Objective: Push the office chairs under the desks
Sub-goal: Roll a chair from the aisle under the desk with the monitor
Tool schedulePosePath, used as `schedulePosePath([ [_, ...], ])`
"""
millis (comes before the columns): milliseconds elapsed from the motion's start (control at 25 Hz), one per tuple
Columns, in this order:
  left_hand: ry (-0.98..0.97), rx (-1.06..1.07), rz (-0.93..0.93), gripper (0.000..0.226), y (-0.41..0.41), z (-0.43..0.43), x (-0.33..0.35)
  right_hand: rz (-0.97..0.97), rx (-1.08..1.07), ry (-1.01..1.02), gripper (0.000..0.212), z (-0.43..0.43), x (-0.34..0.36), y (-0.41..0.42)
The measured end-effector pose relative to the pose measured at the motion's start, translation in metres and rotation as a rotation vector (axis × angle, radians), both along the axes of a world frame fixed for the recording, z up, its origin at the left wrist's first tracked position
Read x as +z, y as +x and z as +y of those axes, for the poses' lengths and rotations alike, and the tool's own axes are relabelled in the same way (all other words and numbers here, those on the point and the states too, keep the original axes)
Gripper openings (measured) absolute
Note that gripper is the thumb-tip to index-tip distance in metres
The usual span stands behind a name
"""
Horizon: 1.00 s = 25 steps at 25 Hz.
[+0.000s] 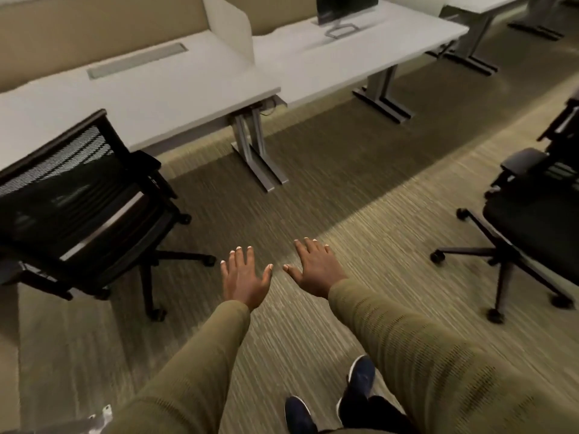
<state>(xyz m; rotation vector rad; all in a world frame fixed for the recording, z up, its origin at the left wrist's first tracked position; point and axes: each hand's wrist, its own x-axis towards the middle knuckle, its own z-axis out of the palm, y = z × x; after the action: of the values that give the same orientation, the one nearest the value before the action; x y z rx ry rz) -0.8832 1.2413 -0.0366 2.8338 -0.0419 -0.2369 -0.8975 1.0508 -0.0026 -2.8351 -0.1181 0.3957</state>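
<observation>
Olive knit sleeves [194,371] reach forward from the bottom edge, above dark blue shoes [360,377] at six o'clock. They end in a left hand [244,278] and a right hand [315,269] side by side at the centre, palms down over the carpet [344,214]. The fingers [239,258] of both hands are straight and spread. They hold nothing and touch nothing. At nine o'clock a black mesh-backed chair [78,195] stands with its back toward the viewer and its seat toward the left surface [150,89]. It is close to the edge but not tucked under, and it looks turned at an angle. At three o'clock a second chair [529,227] stands in the aisle on its wheeled base, well apart from any desk and partly cut off by the frame. At twelve to one o'clock is the right surface [391,45], which carries a monitor [341,7] and has no chair in front of it. A low white divider [228,26] separates the two surfaces. Both chairs probably need pushing, and the mesh-backed one is nearer. To do that well, both hands would go to the top rail of the back, spaced evenly. The chair should first be turned to face the surface squarely, then rolled straight in. Its armrests need to pass under the edge and its wheels need to miss the grey desk leg [253,145] at eleven o'clock. A one-sided push would likely spin it on its casters.
</observation>
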Motion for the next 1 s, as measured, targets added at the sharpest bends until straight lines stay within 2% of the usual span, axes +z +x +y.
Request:
schedulePosePath([
  [360,0.036,-0.216,0.025,0.08,-0.053,-0.148,-0.005,-0.035,-0.16,0.036,0.077,-0.138,-0.002,-0.086],
  [800,0.042,-0.414,0.018,0.077,-0.128,-0.436,-0.004,-0.01,-0.306,-0.023,0.078,-0.409,-0.005,-0.191],
  [1000,0.042,-0.525,-0.004,0.076,-0.124,-0.54,0.0,-0.065,-0.393,-0.012,0.078,-0.505,0.005,-0.203],
])
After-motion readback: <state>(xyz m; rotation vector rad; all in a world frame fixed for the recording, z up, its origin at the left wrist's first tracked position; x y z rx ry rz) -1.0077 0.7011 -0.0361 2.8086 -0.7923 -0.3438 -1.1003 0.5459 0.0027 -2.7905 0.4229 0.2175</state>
